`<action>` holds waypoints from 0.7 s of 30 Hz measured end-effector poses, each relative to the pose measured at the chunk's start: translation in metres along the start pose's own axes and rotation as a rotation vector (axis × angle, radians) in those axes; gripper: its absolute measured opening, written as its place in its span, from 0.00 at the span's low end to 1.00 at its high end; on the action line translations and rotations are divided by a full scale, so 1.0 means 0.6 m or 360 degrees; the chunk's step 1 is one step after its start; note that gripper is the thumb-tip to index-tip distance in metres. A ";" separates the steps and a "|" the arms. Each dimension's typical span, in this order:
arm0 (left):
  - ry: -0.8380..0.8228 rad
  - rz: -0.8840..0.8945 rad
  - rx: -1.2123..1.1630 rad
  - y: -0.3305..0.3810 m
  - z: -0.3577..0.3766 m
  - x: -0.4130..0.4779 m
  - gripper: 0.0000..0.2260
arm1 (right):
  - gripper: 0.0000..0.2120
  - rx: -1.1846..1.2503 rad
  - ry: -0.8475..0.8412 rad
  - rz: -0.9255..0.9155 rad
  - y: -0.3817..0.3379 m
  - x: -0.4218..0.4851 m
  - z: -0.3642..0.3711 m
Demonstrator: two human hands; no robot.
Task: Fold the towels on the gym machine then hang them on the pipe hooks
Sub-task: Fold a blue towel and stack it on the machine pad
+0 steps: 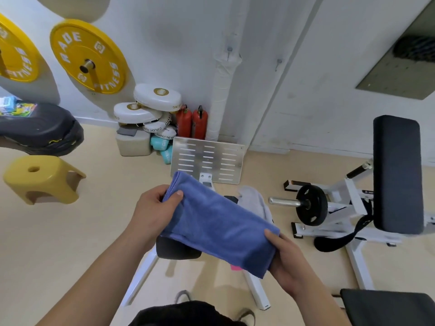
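So, quick notes on getting this fold right, from where I'm watching:

1. My left hand [156, 203] is clamped on the far end of the blue towel [219, 223], thumb on top and the other fingers tucked underneath. My right hand [286, 257] pinches the near end the same way, thumb over the edge. The towel is held up in the air between them, above the black seat pad [175, 249] of the white gym machine [143, 274], not resting on it.

2. It already looks folded into a long band, so my guess is the step now is one more fold, end to end. Bring the two ends together and match the corners before letting either hand go, otherwise the layers slide apart.

3. Keep the band taut while closing it. Soft terry like this sags in the middle, and a slack fold comes out lopsided.

4. Pinch through all the layers at once. The near end by my right thumb looks like several layers stacked, though it's too blurry to count them.

5. A grey towel [253, 201] lies draped on the machine just behind the blue one, partly hidden by it. Don't drag it off when lowering the blue towel.

6. The hooks [230, 51] sit up by the wrapped white pipe [223, 97] on the wall, well apart from where I'm holding things. Probably smart to finish the fold narrow enough to hang over one hook without bunching.
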State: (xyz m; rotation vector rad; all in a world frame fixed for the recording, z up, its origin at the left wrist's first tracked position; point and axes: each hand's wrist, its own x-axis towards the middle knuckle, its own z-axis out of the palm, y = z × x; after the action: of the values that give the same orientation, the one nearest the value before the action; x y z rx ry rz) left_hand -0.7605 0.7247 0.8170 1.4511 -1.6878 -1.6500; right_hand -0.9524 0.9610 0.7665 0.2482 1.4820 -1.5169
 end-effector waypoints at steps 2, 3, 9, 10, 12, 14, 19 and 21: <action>-0.0030 -0.0016 0.0019 -0.014 0.011 -0.007 0.07 | 0.17 -0.0048 0.0059 0.0051 0.000 0.001 0.006; -0.0039 -0.0014 0.0060 -0.023 0.020 -0.011 0.07 | 0.17 -0.0075 0.0081 0.0059 0.001 -0.001 0.013; -0.0293 0.0431 0.0370 -0.056 0.093 -0.067 0.07 | 0.10 -0.0219 -0.0038 -0.0102 -0.006 -0.022 0.100; -0.0369 0.0478 0.0385 -0.059 0.105 -0.079 0.11 | 0.09 -0.0282 -0.0089 -0.0131 -0.005 -0.025 0.115; -0.0454 0.0559 0.0470 -0.070 0.127 -0.096 0.17 | 0.08 -0.0405 -0.0152 -0.0197 -0.002 -0.033 0.135; -0.0449 0.0576 0.0506 -0.075 0.136 -0.099 0.19 | 0.09 -0.0455 -0.0164 -0.0239 -0.003 -0.041 0.144; -0.0361 0.0555 0.0488 -0.061 0.134 -0.089 0.17 | 0.10 -0.0381 -0.0207 -0.0261 -0.022 -0.058 0.132; -0.0383 0.0574 0.0532 -0.047 0.146 -0.096 0.17 | 0.09 -0.0399 -0.0250 -0.0278 -0.029 -0.059 0.127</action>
State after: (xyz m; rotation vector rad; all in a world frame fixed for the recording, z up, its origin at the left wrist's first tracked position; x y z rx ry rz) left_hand -0.7982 0.8237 0.7925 1.0190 -2.2914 -1.4362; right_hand -0.9121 0.9093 0.8215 -0.1495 1.5800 -1.4318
